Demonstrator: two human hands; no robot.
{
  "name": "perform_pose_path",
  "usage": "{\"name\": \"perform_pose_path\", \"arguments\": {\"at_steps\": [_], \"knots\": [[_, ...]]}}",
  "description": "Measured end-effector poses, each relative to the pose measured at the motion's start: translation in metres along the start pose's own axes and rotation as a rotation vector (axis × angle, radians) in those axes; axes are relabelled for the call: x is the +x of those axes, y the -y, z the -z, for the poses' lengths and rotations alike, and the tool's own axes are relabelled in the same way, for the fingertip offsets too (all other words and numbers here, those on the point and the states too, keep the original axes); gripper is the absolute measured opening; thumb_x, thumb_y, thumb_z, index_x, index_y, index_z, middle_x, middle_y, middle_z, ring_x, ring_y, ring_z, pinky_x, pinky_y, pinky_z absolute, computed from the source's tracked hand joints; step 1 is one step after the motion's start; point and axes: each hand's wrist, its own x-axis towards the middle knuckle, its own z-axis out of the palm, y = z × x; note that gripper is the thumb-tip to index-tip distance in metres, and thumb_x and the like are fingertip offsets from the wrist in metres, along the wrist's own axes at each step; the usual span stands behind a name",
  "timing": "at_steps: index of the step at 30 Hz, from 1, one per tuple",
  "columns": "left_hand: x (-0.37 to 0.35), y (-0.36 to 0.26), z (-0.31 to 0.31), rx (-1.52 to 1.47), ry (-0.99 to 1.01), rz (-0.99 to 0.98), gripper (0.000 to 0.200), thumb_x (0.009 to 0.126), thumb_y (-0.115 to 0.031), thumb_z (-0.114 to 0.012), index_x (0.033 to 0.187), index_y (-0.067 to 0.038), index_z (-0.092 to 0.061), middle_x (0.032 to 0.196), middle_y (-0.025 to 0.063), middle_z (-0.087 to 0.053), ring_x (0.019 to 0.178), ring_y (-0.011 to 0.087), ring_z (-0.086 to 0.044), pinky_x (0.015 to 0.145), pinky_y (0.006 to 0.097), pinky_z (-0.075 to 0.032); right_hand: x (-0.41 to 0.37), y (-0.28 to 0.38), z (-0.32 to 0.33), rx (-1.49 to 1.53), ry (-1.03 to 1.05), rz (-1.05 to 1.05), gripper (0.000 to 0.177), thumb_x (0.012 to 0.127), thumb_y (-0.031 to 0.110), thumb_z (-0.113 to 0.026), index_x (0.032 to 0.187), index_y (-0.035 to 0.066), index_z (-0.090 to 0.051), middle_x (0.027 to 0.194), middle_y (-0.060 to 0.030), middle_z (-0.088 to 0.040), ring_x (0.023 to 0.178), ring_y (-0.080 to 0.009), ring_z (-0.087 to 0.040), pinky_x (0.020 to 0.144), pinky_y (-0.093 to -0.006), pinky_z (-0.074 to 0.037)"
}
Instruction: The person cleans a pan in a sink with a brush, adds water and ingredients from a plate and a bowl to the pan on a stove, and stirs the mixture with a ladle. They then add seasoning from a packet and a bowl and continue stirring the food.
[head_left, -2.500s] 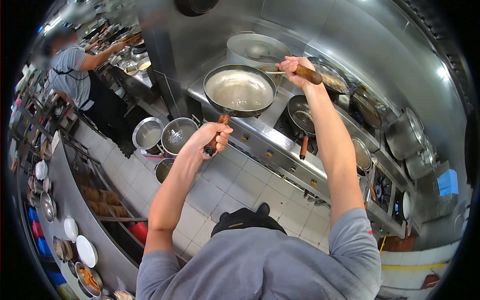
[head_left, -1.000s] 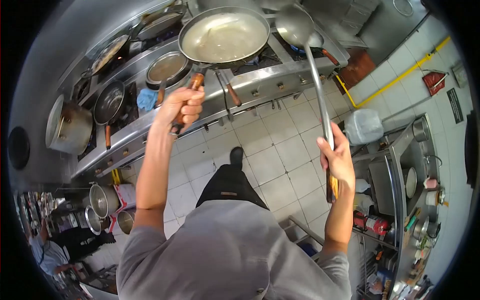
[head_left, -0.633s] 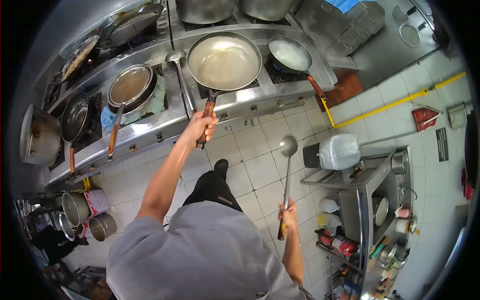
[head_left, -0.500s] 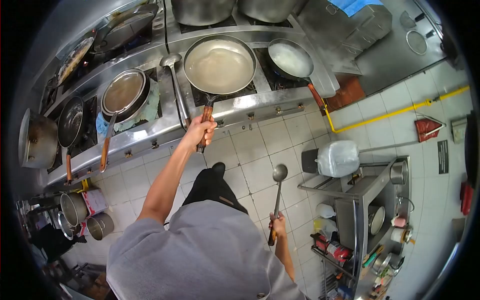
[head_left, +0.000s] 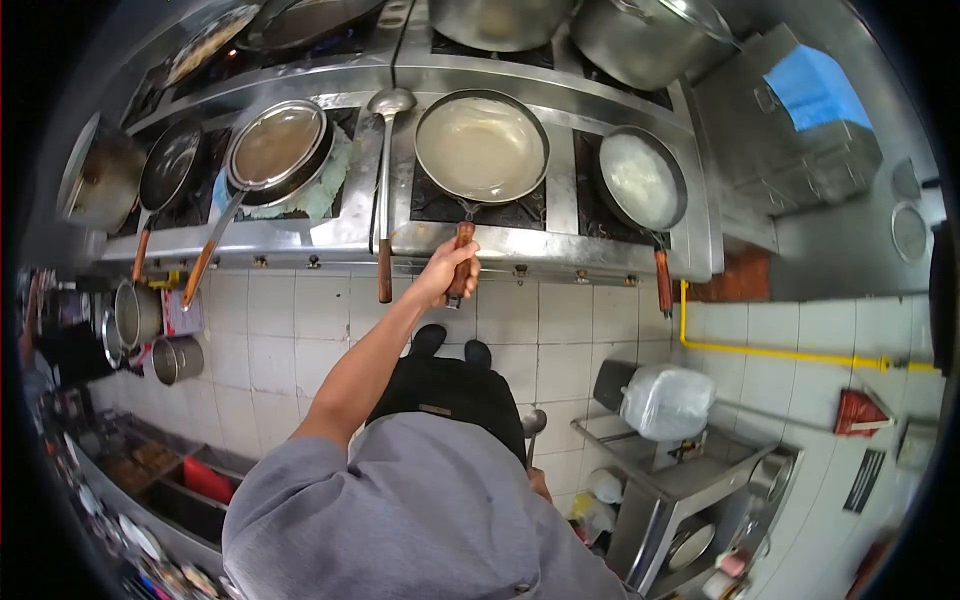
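Note:
My left hand (head_left: 447,274) is wrapped round the wooden handle of a wide frying pan (head_left: 482,146), which sits over a burner with a pale, creamy layer spread inside. Low by my right side, a ladle (head_left: 534,422) points bowl-up, its shaft running down to my right hand (head_left: 539,484); my torso hides most of that hand. Left of the pan, a second long ladle (head_left: 386,200) lies across the stove, its wooden grip jutting past the front edge. A smaller pan (head_left: 643,180) with whitish contents stands to the right.
A strainer (head_left: 277,146) rests over a pot on the left, beside a dark pan (head_left: 170,166). Large pots (head_left: 500,22) line the back. Several handles overhang the stove's front edge (head_left: 420,245). A metal rack (head_left: 655,480) and plastic-covered container (head_left: 668,402) stand right.
My view has turned and my body now squares up to the stove. The ladle in my right hand has come in closer to my body. My left hand keeps hold of the pan handle.

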Motion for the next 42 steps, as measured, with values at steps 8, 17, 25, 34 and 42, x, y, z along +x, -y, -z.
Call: {"name": "perform_pose_path", "arguments": {"at_steps": [8, 17, 25, 34, 42], "knots": [[0.085, 0.182, 0.097, -0.491, -0.608, 0.160, 0.048, 0.096, -0.047, -0.045, 0.117, -0.004, -0.048, 0.095, 0.0127, -0.059, 0.087, 0.0230, -0.062, 0.069, 0.0353, -0.057, 0.080, 0.095, 0.112, -0.089, 0.119, 0.103, 0.021, 0.087, 0.014, -0.062, 0.094, 0.002, -0.047, 0.063, -0.0035, -0.048, 0.044, -0.0135, -0.047, 0.037, -0.0306, -0.039], [0.161, 0.256, 0.142, -0.713, -0.578, 0.131, 0.038, 0.093, -0.035, -0.051, 0.108, 0.000, -0.056, 0.092, 0.0195, -0.064, 0.077, 0.0303, -0.065, 0.072, 0.0454, -0.057, 0.097, 0.105, 0.176, -0.251, 0.058, 0.255, 0.035, 0.086, 0.015, -0.062, 0.114, -0.001, -0.047, 0.062, -0.0070, -0.053, 0.044, -0.0171, -0.052, 0.038, -0.0311, -0.040], [-0.051, 0.046, -0.038, -0.571, -0.183, -0.198, 0.039, 0.095, -0.038, -0.050, 0.122, -0.010, -0.047, 0.094, 0.0122, -0.062, 0.065, 0.0167, -0.056, 0.057, 0.0279, -0.047, 0.171, 0.051, 0.188, -0.490, 0.134, 0.016, 0.030, 0.087, 0.013, -0.061, 0.104, -0.009, -0.051, 0.064, -0.0111, -0.055, 0.044, -0.0204, -0.053, 0.039, -0.0356, -0.042], [-0.105, 0.042, -0.025, 0.037, -0.387, -0.110, 0.066, 0.092, -0.047, -0.053, 0.142, -0.009, -0.031, 0.096, 0.0109, -0.062, 0.066, 0.0132, -0.058, 0.053, 0.0267, -0.048, 0.174, 0.163, 0.094, -0.811, 0.288, 0.075, 0.018, 0.091, 0.011, -0.056, 0.079, -0.002, -0.053, 0.059, -0.0098, -0.054, 0.048, -0.0217, -0.053, 0.044, -0.0355, -0.047], [-0.346, 0.263, 0.087, 0.647, -0.605, 0.032, 0.077, 0.084, -0.051, -0.062, 0.134, 0.003, -0.041, 0.112, 0.0206, -0.062, 0.098, 0.0307, -0.060, 0.087, 0.0386, -0.047, 0.081, 0.218, -0.077, -0.886, 0.465, -0.148, 0.025, 0.082, 0.018, -0.069, 0.074, 0.004, -0.050, 0.056, -0.0027, -0.046, 0.042, -0.0148, -0.044, 0.037, -0.0309, -0.038]]}}
